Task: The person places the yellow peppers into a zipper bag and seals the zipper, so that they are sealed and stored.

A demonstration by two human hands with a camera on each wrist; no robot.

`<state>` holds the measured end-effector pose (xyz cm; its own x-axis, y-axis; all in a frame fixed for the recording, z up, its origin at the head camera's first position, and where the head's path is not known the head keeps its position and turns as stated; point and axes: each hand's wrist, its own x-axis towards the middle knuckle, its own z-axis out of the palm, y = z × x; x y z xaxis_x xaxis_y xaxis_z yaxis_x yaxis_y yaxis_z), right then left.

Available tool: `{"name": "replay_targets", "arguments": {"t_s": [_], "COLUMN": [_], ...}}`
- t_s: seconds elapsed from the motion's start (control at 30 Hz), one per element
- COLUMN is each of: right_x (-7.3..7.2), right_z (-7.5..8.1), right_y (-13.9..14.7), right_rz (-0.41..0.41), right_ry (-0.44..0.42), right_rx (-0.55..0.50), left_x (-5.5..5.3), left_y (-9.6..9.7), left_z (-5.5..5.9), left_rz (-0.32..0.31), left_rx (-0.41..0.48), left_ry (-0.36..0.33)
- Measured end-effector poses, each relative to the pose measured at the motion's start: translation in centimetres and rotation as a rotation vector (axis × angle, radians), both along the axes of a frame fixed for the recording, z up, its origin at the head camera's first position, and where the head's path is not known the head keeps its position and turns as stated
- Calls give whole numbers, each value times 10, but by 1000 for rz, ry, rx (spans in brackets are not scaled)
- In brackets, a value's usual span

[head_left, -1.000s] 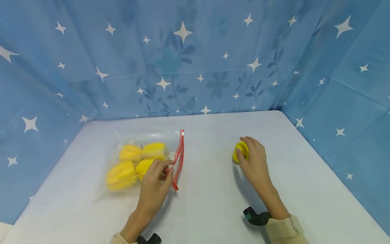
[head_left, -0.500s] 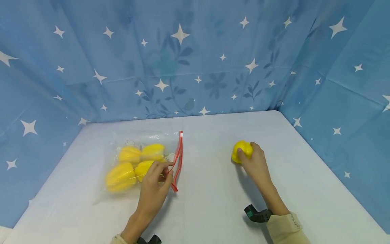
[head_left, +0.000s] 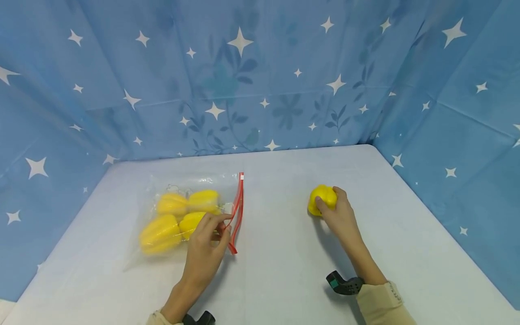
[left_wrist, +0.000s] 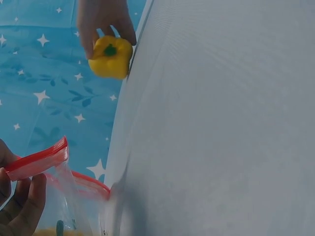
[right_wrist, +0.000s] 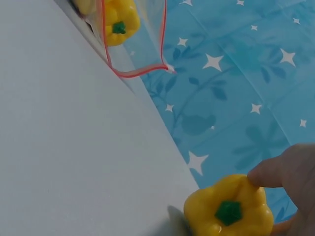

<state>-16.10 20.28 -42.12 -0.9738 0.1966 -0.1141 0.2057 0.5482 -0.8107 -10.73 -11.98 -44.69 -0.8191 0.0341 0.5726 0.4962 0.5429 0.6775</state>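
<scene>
A broad strip of white table (head_left: 280,253) between the red-mouthed bag (head_left: 241,183) and the yellow pepper (head_left: 322,197) in the right hand (head_left: 342,217) leaves room for a hand to pass, near to far, up to the blue curtain (head_left: 284,95) along the far edge. The bagged peppers (head_left: 160,234) block the left. The left hand (head_left: 206,250) obstructs the mouth's near part; its red edges (left_wrist: 37,162) stand apart, leaving a gap facing right. More room lies right of the right forearm (head_left: 361,259).

Soft light is filling the head view. Shadows are falling inward from both arms (head_left: 363,259) onto the tabletop (head_left: 280,253), while glare is glinting on the bag (head_left: 205,181) toward the far edge. Both wrist views are looking dimmer.
</scene>
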Motion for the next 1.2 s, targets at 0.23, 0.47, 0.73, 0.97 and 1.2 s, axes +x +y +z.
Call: {"name": "replay_targets", "arguments": {"t_s": [0.23, 0.47, 0.73, 0.97, 1.2], "right_x": [-2, 0, 6, 14, 23], "right_z": [-2, -4, -6, -16, -31], "right_y": [-8, -26, -46, -68, -90], "right_rz": [37, 122, 204, 275, 336], "right_ry": [-5, 31, 33, 76, 146], "right_rx": [-70, -117, -191, -233, -319], "left_x": [-1, -1, 1, 2, 4], "left_y": [0, -2, -1, 1, 4], "left_z": [1, 3, 4, 4, 3], "left_rz": [-1, -5, -6, -20, -35], "left_rx": [-6, -8, 12, 11, 14], "left_ry": [-2, -1, -8, -8, -12]}}
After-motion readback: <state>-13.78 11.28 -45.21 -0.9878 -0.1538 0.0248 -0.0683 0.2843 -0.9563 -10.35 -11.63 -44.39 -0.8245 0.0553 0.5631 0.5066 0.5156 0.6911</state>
